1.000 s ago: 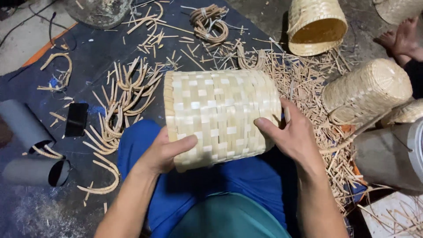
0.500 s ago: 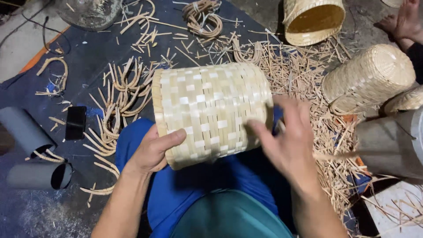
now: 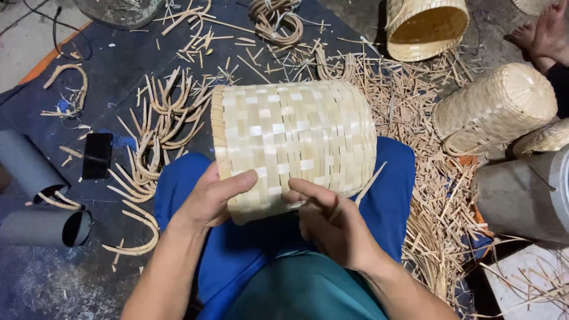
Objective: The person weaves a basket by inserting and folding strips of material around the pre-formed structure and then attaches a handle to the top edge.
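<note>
Right hand (image 3: pixel 332 228) shifted under woven basket (image 3: pixel 293 145), left hand (image 3: pixel 210 198) cupping

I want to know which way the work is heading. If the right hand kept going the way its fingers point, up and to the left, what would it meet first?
The right hand would meet the woven basket at once: its fingertips look already against the lower wall, near the left hand.

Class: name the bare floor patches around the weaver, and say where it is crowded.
Bare: the dark mat between the curved cane pieces and the grey bowl; the floor beneath the grey tubes. Crowded: the splint litter right of the woven basket.
</note>
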